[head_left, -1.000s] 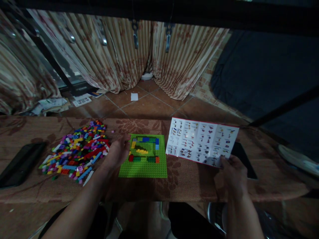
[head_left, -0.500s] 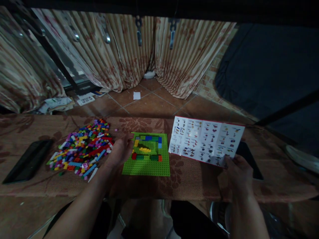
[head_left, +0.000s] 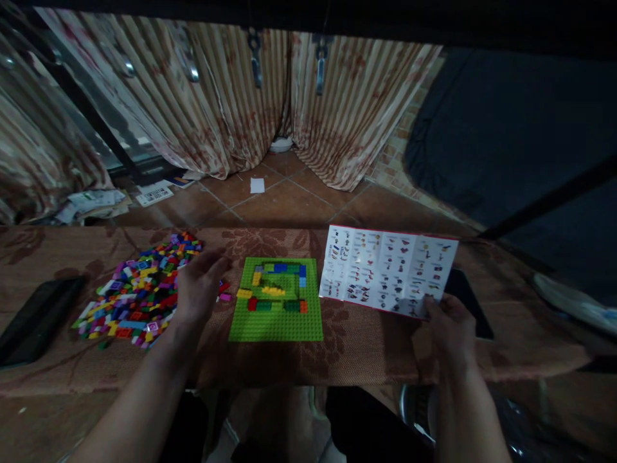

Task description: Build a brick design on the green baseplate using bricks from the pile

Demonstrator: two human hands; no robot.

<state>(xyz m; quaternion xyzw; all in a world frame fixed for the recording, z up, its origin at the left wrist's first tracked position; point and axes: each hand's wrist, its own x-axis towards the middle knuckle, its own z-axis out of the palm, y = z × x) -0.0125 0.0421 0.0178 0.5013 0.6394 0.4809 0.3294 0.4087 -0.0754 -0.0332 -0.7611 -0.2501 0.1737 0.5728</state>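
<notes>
My left hand [head_left: 200, 280] is over the right edge of a heap of mixed toy bricks [head_left: 144, 283]. Its fingers are stretched and apart, with nothing visible in them. To its right lies a green baseplate [head_left: 274, 328] bearing an outline of blue, green, yellow, red and orange bricks. A yellow brick [head_left: 244, 293] sits at the plate's left edge, and a short yellow row [head_left: 273, 290] lies inside the outline. My right hand [head_left: 450, 318] pinches the lower right corner of a printed instruction sheet [head_left: 390, 270], tilted up with small pictures facing me.
A dark phone-like slab [head_left: 38, 315] lies at the far left of the cloth-covered table [head_left: 366, 347]. Another dark flat device [head_left: 470, 302] is partly behind the sheet and my right hand. Beyond the table are striped curtains [head_left: 250, 103] and papers [head_left: 154, 193] on the tiled floor.
My left hand has moved left from the baseplate to the brick heap. The yellow brick on the plate's left edge has come into view. My right hand still holds the sheet.
</notes>
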